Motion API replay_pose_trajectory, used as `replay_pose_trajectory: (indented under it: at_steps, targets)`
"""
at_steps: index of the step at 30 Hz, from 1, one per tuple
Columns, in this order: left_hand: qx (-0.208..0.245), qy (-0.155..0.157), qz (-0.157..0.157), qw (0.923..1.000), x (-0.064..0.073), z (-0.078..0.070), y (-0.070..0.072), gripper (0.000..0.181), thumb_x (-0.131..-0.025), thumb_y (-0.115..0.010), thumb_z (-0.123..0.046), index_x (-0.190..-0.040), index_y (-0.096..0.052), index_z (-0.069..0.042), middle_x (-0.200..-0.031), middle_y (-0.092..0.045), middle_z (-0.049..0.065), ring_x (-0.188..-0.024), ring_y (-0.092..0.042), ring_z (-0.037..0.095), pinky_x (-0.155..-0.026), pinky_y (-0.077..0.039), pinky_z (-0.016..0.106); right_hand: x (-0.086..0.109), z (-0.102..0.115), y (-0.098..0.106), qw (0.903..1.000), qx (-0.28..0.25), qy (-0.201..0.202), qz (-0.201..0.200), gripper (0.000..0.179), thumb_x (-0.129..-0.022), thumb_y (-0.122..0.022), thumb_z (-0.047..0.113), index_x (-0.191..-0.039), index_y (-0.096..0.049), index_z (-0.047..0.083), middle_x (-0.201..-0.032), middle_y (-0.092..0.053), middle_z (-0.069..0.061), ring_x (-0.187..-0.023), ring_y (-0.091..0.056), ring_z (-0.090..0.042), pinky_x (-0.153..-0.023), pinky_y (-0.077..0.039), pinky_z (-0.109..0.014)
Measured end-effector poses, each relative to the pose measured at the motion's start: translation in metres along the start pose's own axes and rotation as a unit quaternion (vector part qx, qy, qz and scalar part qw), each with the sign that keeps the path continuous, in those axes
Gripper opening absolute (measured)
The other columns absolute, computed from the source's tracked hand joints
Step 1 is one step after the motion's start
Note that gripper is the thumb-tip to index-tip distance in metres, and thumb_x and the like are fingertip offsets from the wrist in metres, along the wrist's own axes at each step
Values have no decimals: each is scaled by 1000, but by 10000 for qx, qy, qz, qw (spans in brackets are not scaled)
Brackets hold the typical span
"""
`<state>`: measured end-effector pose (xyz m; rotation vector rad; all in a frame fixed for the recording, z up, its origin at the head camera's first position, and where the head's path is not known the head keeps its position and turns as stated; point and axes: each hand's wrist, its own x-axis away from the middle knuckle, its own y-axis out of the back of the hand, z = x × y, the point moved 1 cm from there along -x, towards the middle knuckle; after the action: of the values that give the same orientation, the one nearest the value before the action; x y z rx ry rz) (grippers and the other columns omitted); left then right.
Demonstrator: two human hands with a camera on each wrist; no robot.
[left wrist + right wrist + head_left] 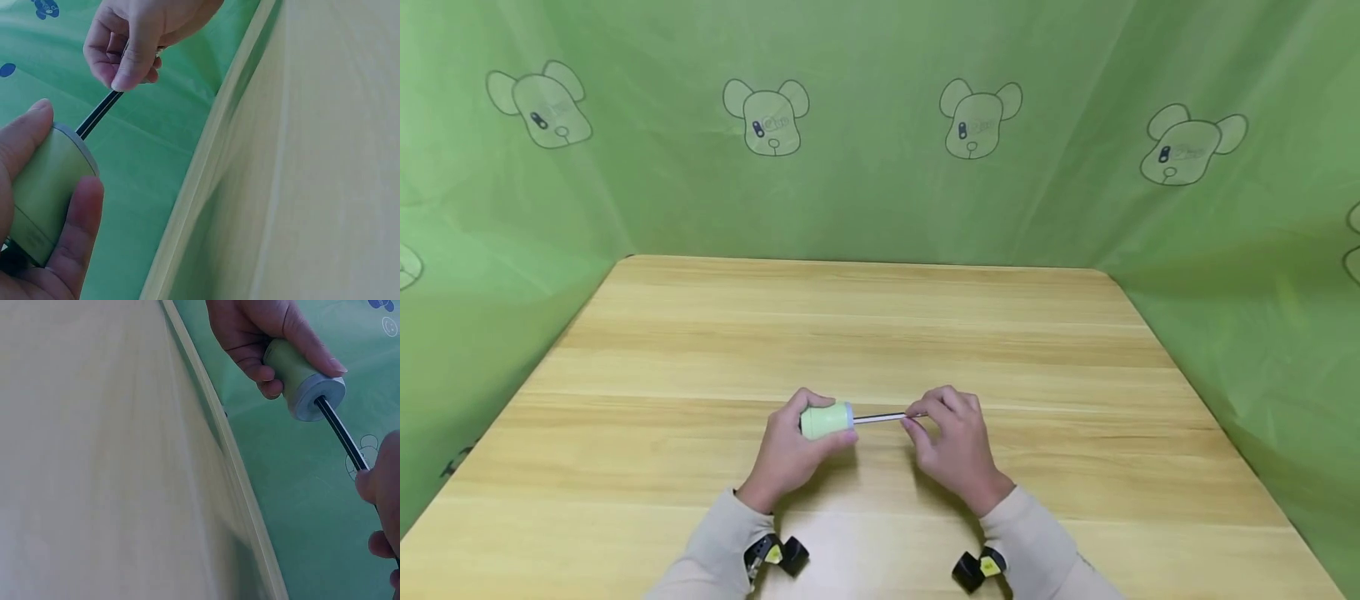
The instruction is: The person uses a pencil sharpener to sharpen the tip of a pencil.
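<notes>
My left hand (786, 457) grips a light green pencil sharpener (824, 421), a small cylinder lying on its side with a pale blue-grey end facing right. A dark pencil with white stripes (878, 418) enters the hole in that end, seen closely in the right wrist view, where the sharpener's round end face (307, 403) shows. The pencil's inner tip is hidden inside. Thumb and fingers of my right hand (957, 446) pinch the pencil toward its outer end. Both hands hold these things above the table, as the left wrist view shows the sharpener body (47, 187) raised.
A light wood-grain table (880, 325) spreads under the hands. Green cloth (865, 200) printed with bear heads hangs behind and along both sides. Black devices with yellow labels, a left one (775, 554) and a right one (979, 568), are worn at the wrists.
</notes>
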<state>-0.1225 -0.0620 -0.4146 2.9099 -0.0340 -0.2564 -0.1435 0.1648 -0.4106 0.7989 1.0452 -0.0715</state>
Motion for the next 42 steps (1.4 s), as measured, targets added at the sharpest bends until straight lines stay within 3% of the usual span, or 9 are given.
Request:
replay_pose_trajectory:
  at_steps: [6,11,15,18,25,31,36,39,42]
  targets:
    - [91,-30,79,9999,0,-2,0,41,-72,-86,-15,-104,-63,-5,-86,-61,11,-68,-56,21,-50,-50,30,0,0,1,9992,155,184,-321,13,-76,-80,17,-78,-69,9,-80,-60,-3,-73,-58,-21,-72,-39,-43]
    - [316,117,205,9992,0,-2,-2,40,-72,-86,-14,-103,-62,-3,-85,-60,12,-66,-58,21,-50,-52,29,0,0,-2,9933,280,646,-921,35,-91,-68,38,-72,-67,9,-75,-59,-4,-66,-58,-21,-65,-38,-41]
    - [421,242,324,9983,0,0,-3,40,-73,-85,-14,-103,-61,-2,-86,-61,14,-65,-60,21,-50,-54,30,-2,0,-2,9888,350,834,-1190,38,-89,-69,40,-66,-68,10,-71,-60,-2,-59,-58,-18,-60,-37,-38]
    - [303,210,342,9987,-1,0,-3,41,-74,-85,-15,-103,-60,-2,-86,-60,14,-66,-59,21,-51,-53,30,-3,-1,-2,9909,246,758,-1083,35,-86,-72,39,-66,-69,10,-69,-61,-1,-56,-57,-17,-57,-37,-35]
    - [-172,-29,356,9992,0,1,-2,42,-71,-87,-20,-99,-60,-5,-88,-61,10,-67,-56,20,-51,-51,31,0,-2,1,9994,116,240,-233,21,-66,-86,24,-70,-69,13,-68,-59,4,-50,-48,-7,-46,-32,-21]
    - [-329,-328,364,9983,1,2,-3,40,-69,-88,-19,-96,-61,-6,-90,-64,9,-67,-55,19,-51,-49,28,4,-3,3,9972,101,-456,579,20,-66,-88,22,-69,-69,17,-61,-48,10,-51,-33,4,-41,-28,-15]
    - [-228,-339,262,9988,1,2,-5,41,-71,-88,-20,-100,-63,-6,-87,-63,10,-67,-56,19,-51,-50,29,2,-3,3,9980,308,-413,359,19,-67,-87,24,-72,-73,12,-67,-61,4,-58,-53,-9,-62,-43,-33]
    - [-98,-243,151,9995,1,1,-5,42,-72,-87,-19,-104,-63,-5,-86,-62,11,-67,-56,20,-50,-51,30,1,-2,3,9989,289,-340,104,25,-64,-88,23,-78,-73,9,-75,-66,0,-70,-61,-17,-72,-41,-41]
    - [125,-58,119,9998,1,2,-4,43,-73,-86,-16,-105,-62,-3,-87,-60,13,-67,-57,21,-51,-52,31,1,2,2,9996,163,-142,-180,29,-62,-88,24,-78,-70,8,-77,-64,-1,-71,-61,-19,-71,-38,-40]
